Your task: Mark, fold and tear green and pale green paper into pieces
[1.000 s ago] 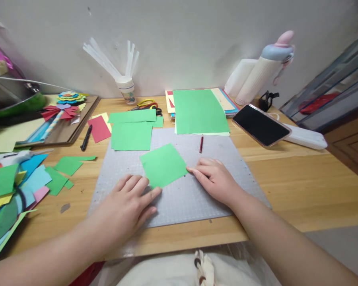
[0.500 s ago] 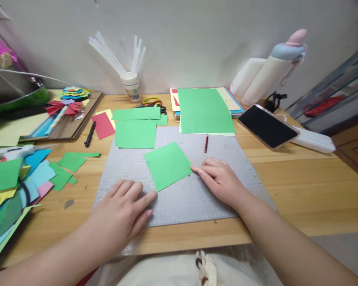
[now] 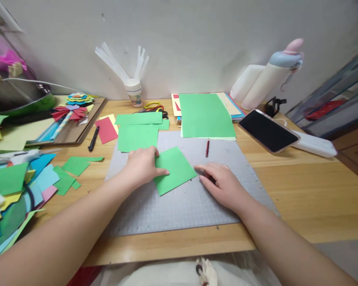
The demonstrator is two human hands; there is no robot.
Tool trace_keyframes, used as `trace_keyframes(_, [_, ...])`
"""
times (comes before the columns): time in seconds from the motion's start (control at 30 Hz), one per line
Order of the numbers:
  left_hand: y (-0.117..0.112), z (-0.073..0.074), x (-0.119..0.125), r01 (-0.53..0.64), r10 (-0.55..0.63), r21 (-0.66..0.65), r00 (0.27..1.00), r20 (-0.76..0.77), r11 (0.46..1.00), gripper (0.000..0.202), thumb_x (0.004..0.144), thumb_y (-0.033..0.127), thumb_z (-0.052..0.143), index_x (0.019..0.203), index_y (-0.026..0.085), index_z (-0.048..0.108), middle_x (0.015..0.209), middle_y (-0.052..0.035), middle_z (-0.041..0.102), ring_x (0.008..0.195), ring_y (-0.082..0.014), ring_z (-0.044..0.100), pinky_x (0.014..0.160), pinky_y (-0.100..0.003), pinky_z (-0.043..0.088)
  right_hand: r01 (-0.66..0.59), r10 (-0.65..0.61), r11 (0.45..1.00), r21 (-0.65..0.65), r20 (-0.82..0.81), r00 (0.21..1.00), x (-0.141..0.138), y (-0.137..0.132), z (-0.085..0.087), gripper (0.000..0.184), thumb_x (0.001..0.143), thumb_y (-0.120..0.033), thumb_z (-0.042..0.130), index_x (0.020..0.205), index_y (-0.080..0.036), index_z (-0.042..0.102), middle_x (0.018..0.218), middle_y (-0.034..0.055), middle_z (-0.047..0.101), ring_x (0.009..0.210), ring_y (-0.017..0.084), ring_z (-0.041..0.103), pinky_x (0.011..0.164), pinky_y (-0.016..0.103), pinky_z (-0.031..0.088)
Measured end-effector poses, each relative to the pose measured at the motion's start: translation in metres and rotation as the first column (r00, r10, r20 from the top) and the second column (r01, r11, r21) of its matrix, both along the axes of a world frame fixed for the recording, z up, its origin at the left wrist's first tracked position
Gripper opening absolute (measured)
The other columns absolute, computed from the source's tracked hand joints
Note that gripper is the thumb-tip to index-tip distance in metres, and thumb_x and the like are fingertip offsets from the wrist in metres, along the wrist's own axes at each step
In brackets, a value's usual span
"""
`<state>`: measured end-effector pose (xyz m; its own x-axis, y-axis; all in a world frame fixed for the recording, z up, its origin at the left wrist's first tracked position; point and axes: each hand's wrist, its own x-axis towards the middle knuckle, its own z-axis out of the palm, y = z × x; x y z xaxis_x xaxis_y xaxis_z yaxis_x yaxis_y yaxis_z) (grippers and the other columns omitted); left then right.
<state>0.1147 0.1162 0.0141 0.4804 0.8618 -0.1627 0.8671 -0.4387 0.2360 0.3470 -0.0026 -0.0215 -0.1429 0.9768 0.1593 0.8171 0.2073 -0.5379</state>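
Note:
A green paper square (image 3: 176, 169), turned at an angle, lies on the grey cutting mat (image 3: 167, 216). My left hand (image 3: 143, 165) is at its left side, the thumb on top of the paper and the fingers curled at the upper left corner, so it grips that edge. Close to the paper's right corner, my right hand (image 3: 222, 180) rests on the mat with forefinger and thumb apart and nothing visible held. A short dark red pencil (image 3: 207, 148) lies beyond it. More green paper pieces (image 3: 137, 137) lie behind my left hand.
At the back stand a paper cup (image 3: 134, 93) with white strips, scissors (image 3: 152, 106) and stacked coloured paper (image 3: 207, 115). A phone (image 3: 268, 131) and a bottle (image 3: 274, 75) are on the right. Paper scraps (image 3: 8, 214), a glue gun (image 3: 18, 156) and a black pen (image 3: 93, 139) lie left.
My left hand has moved up from the paper's lower corner to its left side, thumb now on the sheet. My right hand's fingertips have drawn slightly off the right corner. The view has shifted slightly.

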Motion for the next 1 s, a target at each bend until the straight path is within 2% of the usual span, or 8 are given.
trace_keyframes(0.17, [0.003,0.006,0.007,0.070,-0.071,-0.050,0.997,-0.020,0.996,0.031,0.070,0.047,0.071,0.078,0.020,0.060,0.084,-0.0059,0.068,0.088,-0.0299,0.061,0.081,-0.044,0.038,-0.004,0.005,1.000,0.007,-0.068,0.998,0.002,0.000,0.001,0.026,0.093,-0.023,0.050,0.116,-0.021,0.060,0.091,0.0047,0.062,0.086,0.020,0.056,0.078,0.037,0.040])
trace_keyframes(0.4, [-0.021,0.028,0.017,0.172,-0.168,-0.080,0.984,0.061,0.982,0.025,0.079,0.025,0.061,0.104,0.023,0.061,0.084,0.0005,0.068,0.076,-0.0187,0.061,0.080,-0.037,0.039,0.163,-0.134,0.986,0.045,-0.383,0.914,0.007,0.000,-0.001,0.026,0.095,-0.031,0.046,0.115,-0.022,0.060,0.095,0.0066,0.058,0.083,0.019,0.056,0.074,0.034,0.045])
trace_keyframes(0.47, [-0.031,0.037,0.014,0.236,-0.231,-0.051,0.969,0.092,0.970,0.010,0.081,0.023,0.057,0.088,0.023,0.064,0.082,0.0009,0.067,0.079,-0.0190,0.060,0.081,-0.038,0.039,0.174,-0.130,0.983,0.064,-0.431,0.893,0.009,-0.001,0.002,0.029,0.095,-0.039,0.047,0.113,-0.023,0.061,0.102,0.0084,0.059,0.089,0.020,0.058,0.079,0.036,0.046])
trace_keyframes(0.57, [-0.046,0.055,0.005,0.267,-0.256,-0.006,0.932,0.256,0.964,0.012,0.085,0.028,0.053,0.079,0.022,0.062,0.078,0.0015,0.066,0.076,-0.0176,0.058,0.074,-0.034,0.041,0.050,-0.005,0.996,0.074,-0.508,0.861,0.011,-0.004,0.007,0.053,0.087,-0.065,0.048,0.121,-0.026,0.060,0.124,0.0111,0.058,0.117,0.027,0.052,0.099,0.044,0.040])
trace_keyframes(0.67, [-0.054,0.071,-0.004,0.143,-0.029,-0.167,0.839,0.544,0.976,0.016,0.085,0.039,0.054,0.085,0.024,0.062,0.078,0.0024,0.065,0.072,-0.0162,0.058,0.064,-0.029,0.044,-0.125,0.083,0.992,-0.017,-0.657,0.749,0.012,-0.008,0.011,0.076,0.072,-0.080,0.051,0.126,-0.028,0.060,0.134,0.0098,0.056,0.130,0.032,0.045,0.108,0.048,0.033])
trace_keyframes(0.77, [-0.053,0.078,-0.009,0.037,0.288,-0.401,0.635,0.716,0.915,0.022,0.078,0.043,0.064,0.089,0.024,0.061,0.080,0.0025,0.066,0.071,-0.0158,0.061,0.062,-0.027,0.048,-0.228,0.019,0.963,-0.145,-0.807,0.591,0.011,-0.014,0.012,0.054,0.072,-0.067,0.066,0.108,-0.028,0.071,0.112,0.0070,0.069,0.113,0.029,0.060,0.098,0.045,0.043])
trace_keyframes(0.83, [-0.048,0.073,-0.012,-0.025,0.400,-0.467,0.558,0.727,0.884,0.026,0.074,0.043,0.068,0.090,0.023,0.060,0.077,0.0030,0.065,0.066,-0.0137,0.059,0.057,-0.024,0.047,-0.241,-0.107,0.937,-0.253,-0.865,0.490,0.011,-0.016,0.013,0.034,0.074,-0.053,0.073,0.094,-0.026,0.074,0.092,0.0046,0.073,0.092,0.024,0.067,0.085,0.039,0.050])
trace_keyframes(1.0, [-0.042,0.043,-0.025,-0.149,0.476,-0.486,0.573,0.667,0.861,0.031,0.072,0.044,0.070,0.090,0.022,0.059,0.069,0.0036,0.063,0.057,-0.0115,0.056,0.052,-0.022,0.043,-0.335,-0.408,0.817,-0.470,-0.881,0.240,0.011,-0.015,0.019,0.039,0.064,-0.046,0.079,0.092,-0.019,0.073,0.080,0.0056,0.072,0.070,0.020,0.067,0.067,0.034,0.053])
